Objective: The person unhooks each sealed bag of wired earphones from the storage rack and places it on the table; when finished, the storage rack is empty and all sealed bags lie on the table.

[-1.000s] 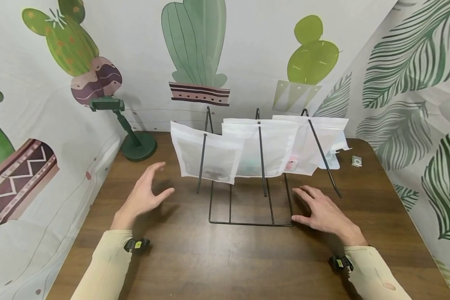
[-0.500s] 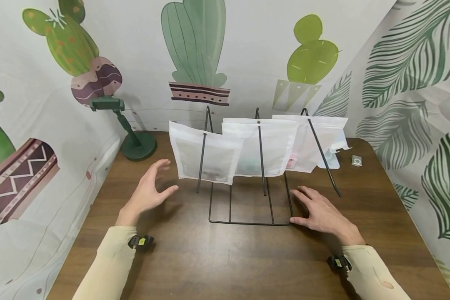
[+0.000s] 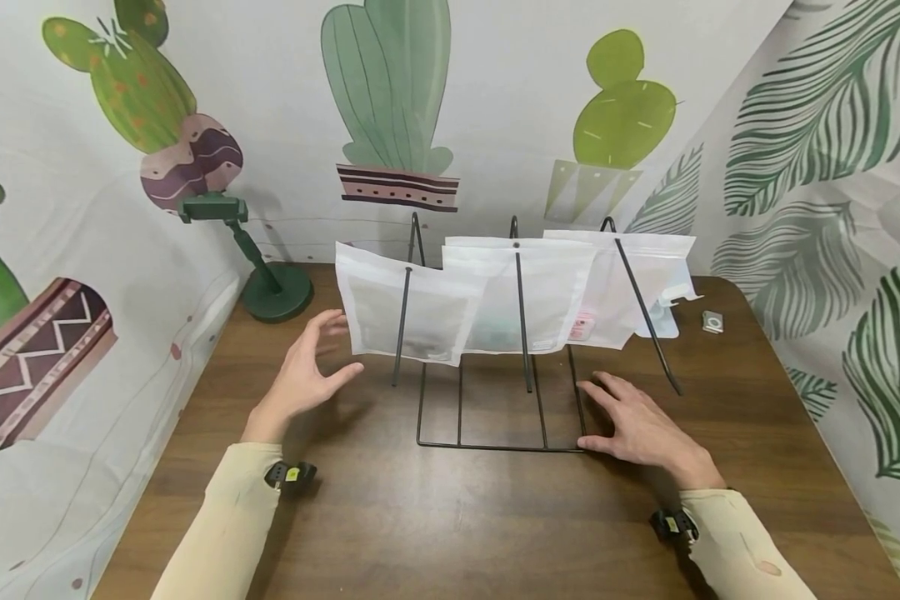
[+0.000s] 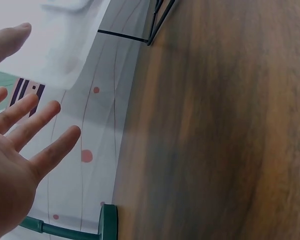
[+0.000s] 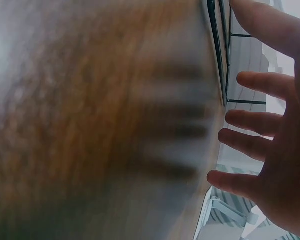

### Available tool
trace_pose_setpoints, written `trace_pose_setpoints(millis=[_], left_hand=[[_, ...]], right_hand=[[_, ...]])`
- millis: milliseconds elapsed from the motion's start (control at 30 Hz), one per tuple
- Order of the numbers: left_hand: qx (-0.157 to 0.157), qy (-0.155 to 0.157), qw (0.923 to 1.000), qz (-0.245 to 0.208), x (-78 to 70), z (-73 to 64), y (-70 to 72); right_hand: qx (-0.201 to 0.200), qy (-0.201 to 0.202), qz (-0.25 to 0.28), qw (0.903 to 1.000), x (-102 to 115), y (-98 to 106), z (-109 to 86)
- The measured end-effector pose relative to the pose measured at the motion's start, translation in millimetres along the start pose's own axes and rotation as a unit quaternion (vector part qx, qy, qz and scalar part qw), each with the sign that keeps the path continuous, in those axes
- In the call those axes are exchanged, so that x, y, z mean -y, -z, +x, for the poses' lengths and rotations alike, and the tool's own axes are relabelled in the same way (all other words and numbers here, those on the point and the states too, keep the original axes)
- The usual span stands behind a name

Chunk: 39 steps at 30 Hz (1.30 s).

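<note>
A black wire display rack (image 3: 501, 448) stands on the brown table. From its prongs hang white zip pouches: a left pouch (image 3: 375, 308), a middle pouch (image 3: 495, 304) and a right pouch (image 3: 607, 292). My left hand (image 3: 292, 379) is beside the left pouch's lower left edge, fingers spread and holding nothing. In the left wrist view, the thumb of that left hand (image 4: 10, 180) overlaps the pouch. At the rack's front right corner is my right hand (image 3: 645, 427), fingertips right at the base wire. The right wrist view shows the right hand (image 5: 285, 135) with its fingers apart.
A green phone stand (image 3: 273, 292) stands at the back left of the table (image 3: 450, 533). Behind the right pouch is a pale blue-and-white stand (image 3: 667, 312), with a small silver device (image 3: 712, 322) to its right. A printed cloth (image 3: 495, 100) hangs close behind.
My left hand has moved to the right and slightly up, nearer the left pouch. My right hand has shifted slightly left. The left pouch has swung a little to the left.
</note>
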<state>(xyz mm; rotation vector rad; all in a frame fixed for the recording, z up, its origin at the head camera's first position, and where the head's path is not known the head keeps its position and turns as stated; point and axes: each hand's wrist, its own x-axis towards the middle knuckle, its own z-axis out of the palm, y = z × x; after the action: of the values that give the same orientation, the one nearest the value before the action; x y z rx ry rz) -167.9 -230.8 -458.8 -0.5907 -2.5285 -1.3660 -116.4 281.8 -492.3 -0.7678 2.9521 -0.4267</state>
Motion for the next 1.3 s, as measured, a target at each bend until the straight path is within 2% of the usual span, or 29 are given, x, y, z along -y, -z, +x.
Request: trace_pose_setpoints(millis=[233, 467, 567, 900, 1300], left_hand=[[-0.002, 0.001, 1.0, -0.003, 6.6, 1.0, -2.6], [0.003, -0.007, 0.9988, -0.048, -23.2, 5.2, -1.2], [0.005, -0.006, 0.9988, -0.049, -28.4, 6.5, -0.6], [0.008, 0.005, 0.9994, -0.034, -29.7, 10.5, -2.2], [0.007, -0.005, 0.9974, -0.071, -27.4, 16.5, -7.6]], right_hand=[[0.0, 0.004, 0.002, 1.0, 0, -1, 1.0], [0.007, 0.002, 0.009, 0.9999, -1, -1, 1.5], [0.01, 0.0, 0.021, 0.9997, 0, 0, 2.9], [0.012, 0.003, 0.011, 0.9999, 1, -1, 6.3], [0.031, -0.012, 0.018, 0.9993, -1, -4, 6.3]])
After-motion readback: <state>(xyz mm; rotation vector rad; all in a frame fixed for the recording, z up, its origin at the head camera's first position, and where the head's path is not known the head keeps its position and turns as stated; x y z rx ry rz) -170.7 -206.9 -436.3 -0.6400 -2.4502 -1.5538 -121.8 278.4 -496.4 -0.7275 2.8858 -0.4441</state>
